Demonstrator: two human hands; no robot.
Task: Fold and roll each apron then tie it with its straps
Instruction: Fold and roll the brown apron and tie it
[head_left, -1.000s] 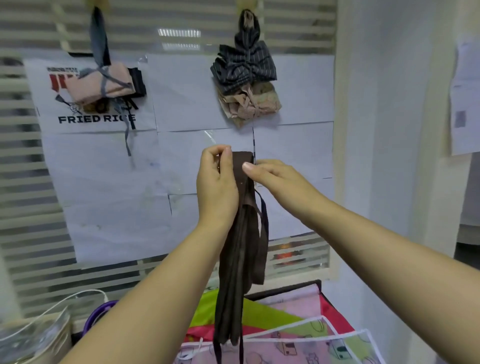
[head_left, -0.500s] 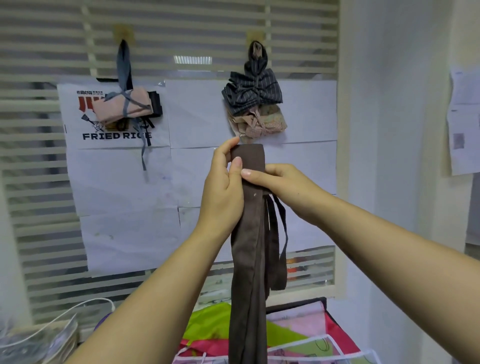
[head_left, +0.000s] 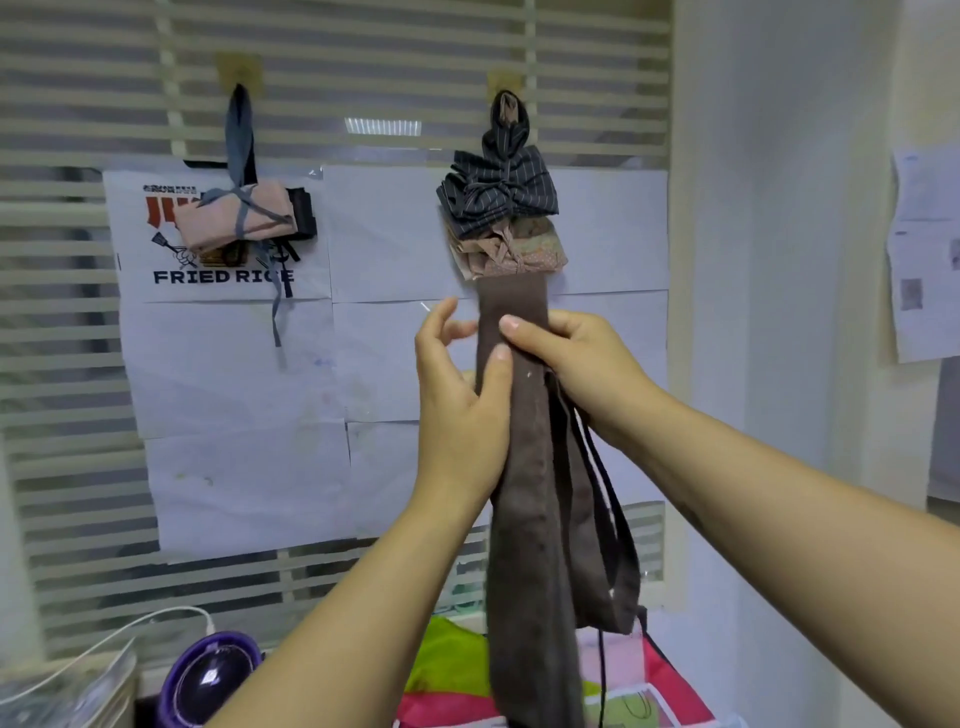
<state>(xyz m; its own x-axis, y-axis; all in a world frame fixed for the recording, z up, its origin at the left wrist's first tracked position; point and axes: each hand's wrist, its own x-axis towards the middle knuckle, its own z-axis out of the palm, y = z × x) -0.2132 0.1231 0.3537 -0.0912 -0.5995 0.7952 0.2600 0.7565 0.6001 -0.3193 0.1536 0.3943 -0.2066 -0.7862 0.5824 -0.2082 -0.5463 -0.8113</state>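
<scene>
Brown apron (head_left: 524, 493) in clamped grip of right hand (head_left: 582, 374); left hand (head_left: 457, 410) grip apart.

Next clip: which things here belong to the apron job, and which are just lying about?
Job: brown apron folded into a long strip; its straps; right hand gripping it; left hand, thumb on it; pink bundle, striped bundle and tan bundle, tied and hung up.
Lying about: fried rice poster; purple round object; white cable; bright fabrics below; wall papers.
</scene>
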